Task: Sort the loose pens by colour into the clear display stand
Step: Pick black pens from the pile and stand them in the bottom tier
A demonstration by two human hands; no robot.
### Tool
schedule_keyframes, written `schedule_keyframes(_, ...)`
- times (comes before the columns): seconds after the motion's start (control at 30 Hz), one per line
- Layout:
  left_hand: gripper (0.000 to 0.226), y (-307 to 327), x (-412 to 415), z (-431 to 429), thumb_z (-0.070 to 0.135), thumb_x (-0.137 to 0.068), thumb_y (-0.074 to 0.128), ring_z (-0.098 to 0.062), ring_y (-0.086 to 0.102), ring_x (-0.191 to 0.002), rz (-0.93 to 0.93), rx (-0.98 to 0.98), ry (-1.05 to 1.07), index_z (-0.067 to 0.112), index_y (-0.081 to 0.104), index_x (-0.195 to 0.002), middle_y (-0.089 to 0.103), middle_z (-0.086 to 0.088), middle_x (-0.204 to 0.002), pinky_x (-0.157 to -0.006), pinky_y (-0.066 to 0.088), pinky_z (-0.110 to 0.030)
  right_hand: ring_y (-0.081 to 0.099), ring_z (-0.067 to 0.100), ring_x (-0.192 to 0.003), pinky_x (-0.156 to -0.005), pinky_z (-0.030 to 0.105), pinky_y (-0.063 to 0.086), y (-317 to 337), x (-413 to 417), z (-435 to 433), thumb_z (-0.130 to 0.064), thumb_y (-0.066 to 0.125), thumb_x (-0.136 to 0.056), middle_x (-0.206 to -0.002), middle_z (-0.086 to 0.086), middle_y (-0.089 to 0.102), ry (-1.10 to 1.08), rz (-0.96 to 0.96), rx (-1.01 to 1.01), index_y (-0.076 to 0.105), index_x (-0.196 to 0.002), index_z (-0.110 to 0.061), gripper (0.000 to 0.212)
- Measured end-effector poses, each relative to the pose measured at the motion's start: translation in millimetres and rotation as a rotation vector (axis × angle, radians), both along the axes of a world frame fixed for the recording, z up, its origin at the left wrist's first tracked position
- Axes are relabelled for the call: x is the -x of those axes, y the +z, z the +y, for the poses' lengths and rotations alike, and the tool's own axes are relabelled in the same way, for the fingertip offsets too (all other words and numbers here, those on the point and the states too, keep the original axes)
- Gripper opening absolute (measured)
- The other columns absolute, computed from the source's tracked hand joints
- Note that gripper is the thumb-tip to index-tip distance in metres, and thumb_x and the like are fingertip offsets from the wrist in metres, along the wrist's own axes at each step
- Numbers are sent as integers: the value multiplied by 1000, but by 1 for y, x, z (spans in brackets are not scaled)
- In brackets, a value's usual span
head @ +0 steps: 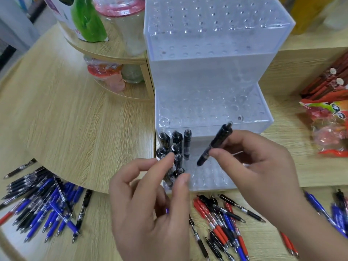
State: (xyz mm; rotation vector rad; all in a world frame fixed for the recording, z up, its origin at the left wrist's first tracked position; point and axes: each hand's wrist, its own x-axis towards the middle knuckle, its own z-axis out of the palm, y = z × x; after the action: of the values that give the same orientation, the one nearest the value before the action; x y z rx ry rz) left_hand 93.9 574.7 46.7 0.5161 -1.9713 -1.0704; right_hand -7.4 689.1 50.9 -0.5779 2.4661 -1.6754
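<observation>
A clear stepped display stand (pixel 211 106) full of round holes rises in the middle of the wooden table. Several black pens (pixel 175 147) stand upright in the left holes of its lowest step. My right hand (pixel 259 166) pinches a black pen (pixel 216 144), tilted, tip down over that lowest step. Just left of the standing pens hovers my left hand (pixel 150 204), fingers apart and holding nothing. Loose blue and black pens (pixel 43 206) lie heaped at the lower left. Red, black and blue pens (pixel 224 219) are scattered in front of the stand.
A curved wooden shelf (pixel 113 55) at the back left holds plastic bottles and a green packet. Red snack packets (pixel 329 113) lie at the right. More blue pens (pixel 335 211) sit at the far right, behind my right forearm.
</observation>
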Motion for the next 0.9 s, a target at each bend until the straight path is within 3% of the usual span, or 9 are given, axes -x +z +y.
schedule_keyframes(0.37,19,-9,-1,-11,32,-82,72,-15,54,-66,-31,-100,-64,36,72,-101,60,5,-101,-58,46,-24,65,9,-65,-59,13,47,-3,3,-16,-26,75,-80,-76,-12,69,32,-28,80,72,-84,-28,5)
schedule_keyframes(0.67,20,-9,-3,-13,34,-82,71,-14,59,-74,-55,-103,-72,38,70,-101,61,4,-101,-63,47,-19,62,1,-69,-60,7,42,-27,4,-19,-27,75,-83,-75,-17,66,96,15,-101,68,-86,-32,9)
schedule_keyframes(0.73,20,-9,-4,-13,33,-82,71,-15,59,-75,-59,-102,-74,38,70,-101,61,4,-102,-63,46,-19,60,2,-70,-60,12,44,-26,6,-17,-35,69,-86,-75,-18,64,123,103,-195,68,-88,-32,4)
schedule_keyframes(0.83,20,-10,-4,-14,30,-83,71,-15,59,-74,-50,-101,-80,36,70,-102,61,4,-102,-63,46,-20,58,3,-71,-60,19,45,-25,6,-18,-42,56,-89,-82,-18,63,201,337,-405,67,-95,-27,20)
schedule_keyframes(0.9,20,-11,-5,-13,29,-83,71,-15,59,-74,-47,-94,-83,34,70,-102,61,3,-102,-64,46,-19,57,2,-68,-56,21,44,-27,6,-20,-41,55,-90,-83,-17,62,224,395,-462,67,-96,-26,20)
